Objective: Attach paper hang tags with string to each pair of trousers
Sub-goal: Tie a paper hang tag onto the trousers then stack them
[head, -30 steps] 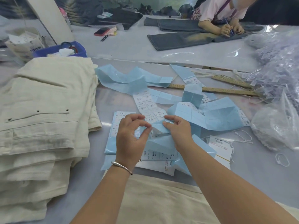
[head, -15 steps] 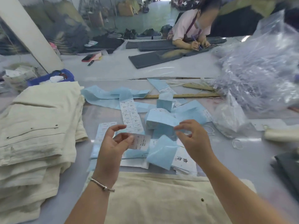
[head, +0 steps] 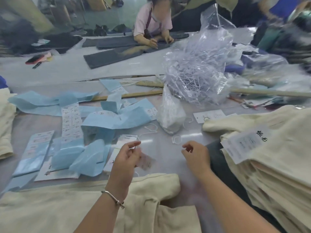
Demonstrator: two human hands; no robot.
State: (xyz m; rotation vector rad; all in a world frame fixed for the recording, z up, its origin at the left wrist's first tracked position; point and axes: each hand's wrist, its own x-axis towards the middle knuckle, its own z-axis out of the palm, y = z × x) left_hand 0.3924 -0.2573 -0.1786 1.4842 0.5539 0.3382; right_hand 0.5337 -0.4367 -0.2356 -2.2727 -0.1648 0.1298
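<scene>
Judging by how things lie, the job is partway through: a stack of cream trousers (head: 276, 158) at the right already carries a white tag (head: 244, 145) on top, while the pair nearest the person (head: 80, 204) shows no tag that I can see. A further cream pile (head: 6, 125) sits at the left edge, its state unclear.

The left hand (head: 125, 157) has its fingers (head: 134, 144) curled, pinching a thin white string together with a small printed hang tag (head: 145, 161), which is blurred. The right hand (head: 196, 154) hovers just beside it, fingers loosely curled and, as far as I can tell, holding nothing.

On the grey counter (head: 168, 148) lie blue paper strips (head: 116, 120) with printed label sheets (head: 71, 121), loose string loops (head: 176, 139), a small white bag (head: 170, 113), a big clear bag of plastic fasteners (head: 196, 76) and wooden rulers (head: 127, 95).

Across the counter another person (head: 152, 26) bends over dark trousers (head: 114, 54). Beyond that the room is cluttered and blurred.
</scene>
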